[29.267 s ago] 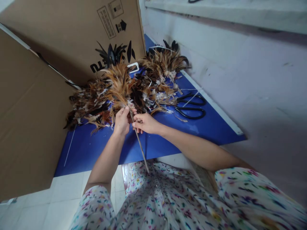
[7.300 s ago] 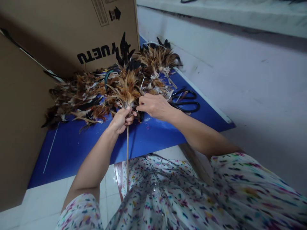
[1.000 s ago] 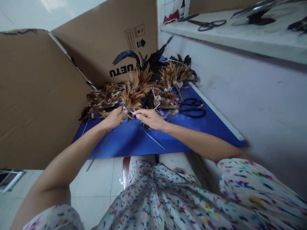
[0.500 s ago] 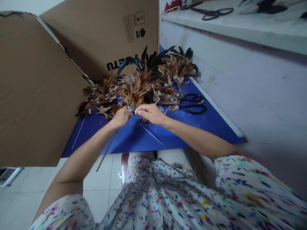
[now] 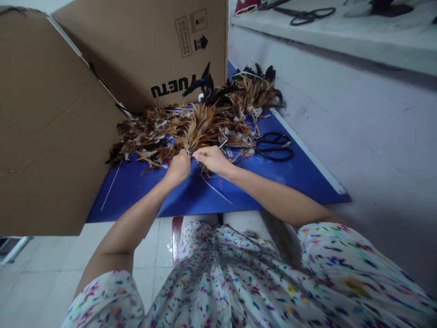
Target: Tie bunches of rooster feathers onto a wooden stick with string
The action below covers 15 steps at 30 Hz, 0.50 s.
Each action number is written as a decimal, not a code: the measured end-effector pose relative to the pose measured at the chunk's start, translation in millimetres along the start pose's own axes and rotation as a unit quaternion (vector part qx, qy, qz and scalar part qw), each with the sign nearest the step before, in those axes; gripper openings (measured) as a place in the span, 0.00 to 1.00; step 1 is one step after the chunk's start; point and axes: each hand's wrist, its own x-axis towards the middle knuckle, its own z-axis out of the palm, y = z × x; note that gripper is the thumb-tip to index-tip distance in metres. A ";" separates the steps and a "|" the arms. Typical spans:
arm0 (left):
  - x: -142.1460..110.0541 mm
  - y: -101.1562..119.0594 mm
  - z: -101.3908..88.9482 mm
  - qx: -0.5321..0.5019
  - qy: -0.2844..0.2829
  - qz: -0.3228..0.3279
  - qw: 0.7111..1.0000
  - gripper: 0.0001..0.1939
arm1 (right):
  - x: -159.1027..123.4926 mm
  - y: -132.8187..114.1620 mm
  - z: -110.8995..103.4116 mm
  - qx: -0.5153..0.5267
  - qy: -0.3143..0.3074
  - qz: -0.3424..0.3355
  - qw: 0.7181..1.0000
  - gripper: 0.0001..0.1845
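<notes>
Over the blue tabletop (image 5: 191, 200) my two hands are close together at the base of a bunch of brown and black feathers (image 5: 200, 125). My left hand (image 5: 179, 167) is closed around the bound base of the bunch, and the feathers fan out away from me. Beside it, my right hand (image 5: 215, 160) pinches a thin white strip, mostly hidden by the fingers. One bent white end (image 5: 223, 139) sticks up behind that hand. A thin pale strand (image 5: 218, 193) lies on the table below it. Black-handled scissors (image 5: 273, 146) rest to the right, their blades among feathers.
Loose feathers (image 5: 143, 132) are heaped at the left, with another feather bunch (image 5: 256, 93) at the back right. Large cardboard panels (image 5: 51, 123) stand left and behind. A wall runs along the right, under a shelf (image 5: 341, 38) holding another pair of scissors (image 5: 303, 15).
My left hand has turned and shifted slightly right; the thin stick that showed below it is now out of sight. The feather bunch has rotated. My right hand stays close beside it.
</notes>
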 end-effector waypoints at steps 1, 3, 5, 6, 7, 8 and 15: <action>-1.2 3.1 1.2 0.018 -0.003 0.001 1.000 0.14 | -0.1 0.9 -0.2 -0.018 0.003 0.001 1.000 0.11; -4.7 10.7 3.3 0.053 -0.009 0.000 0.999 0.15 | -1.2 0.9 -1.7 -0.054 0.007 0.003 0.999 0.12; -8.4 18.9 5.8 0.087 -0.005 -0.003 0.996 0.17 | -2.7 0.4 -3.4 -0.074 0.014 0.008 0.997 0.13; -10.0 22.6 7.3 0.099 0.000 -0.003 0.995 0.18 | -3.2 0.8 -4.0 -0.076 0.019 0.014 0.997 0.13; -11.4 25.9 8.8 0.105 0.007 -0.003 0.994 0.19 | -3.5 1.8 -4.5 -0.073 0.026 0.022 0.997 0.13; -12.6 28.7 10.1 0.104 0.013 0.001 0.994 0.19 | -3.6 3.4 -4.9 -0.066 0.033 0.028 0.997 0.13; -14.0 32.2 11.6 -0.028 0.059 0.068 0.996 0.24 | -0.7 13.4 -9.5 -0.011 0.072 0.034 0.997 0.17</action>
